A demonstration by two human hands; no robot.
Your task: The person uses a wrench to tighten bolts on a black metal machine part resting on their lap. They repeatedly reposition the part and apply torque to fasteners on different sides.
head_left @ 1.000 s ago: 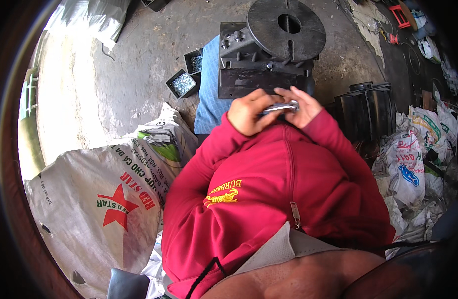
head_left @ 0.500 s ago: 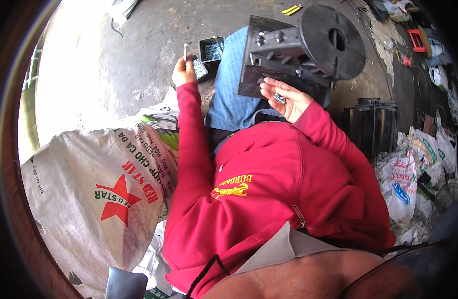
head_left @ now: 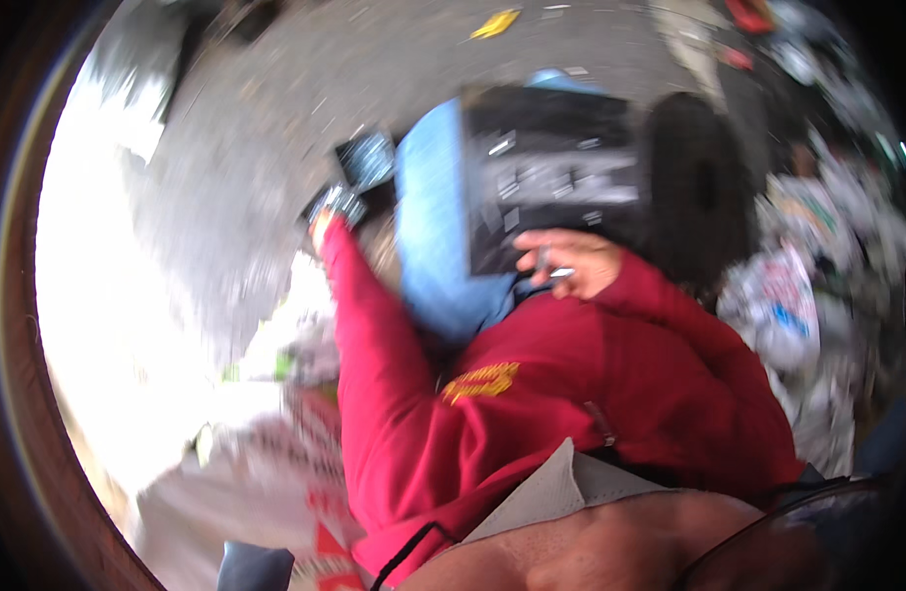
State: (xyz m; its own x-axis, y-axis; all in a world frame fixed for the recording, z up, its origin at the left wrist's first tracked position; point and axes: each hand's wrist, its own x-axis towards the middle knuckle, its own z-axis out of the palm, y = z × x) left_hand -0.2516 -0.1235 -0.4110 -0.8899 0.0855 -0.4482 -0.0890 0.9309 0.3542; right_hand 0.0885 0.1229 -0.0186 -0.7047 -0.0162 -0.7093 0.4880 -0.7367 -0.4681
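A black fitting with a flat bracket and a round disc at its right end lies across my blue-trousered legs. By the bracket's near edge, my right hand has its fingers partly curled around a small silvery metal piece, too smeared to name further. At the left, my left hand reaches to a small dark tray of shiny small hardware. Motion blur hides its fingers and whatever they hold. Just beyond stands a second dark tray, with bluish metal hardware inside.
A large white printed sack bulges at my left. Plastic bags are heaped at the right. A yellow object lies on the grey floor ahead, and a red thing is at the far right.
My left hand has moved down and left to the nearer tray; the slim silvery tool it held upright is no longer visible. The whole view has shifted and blurred. My right hand keeps its small piece.
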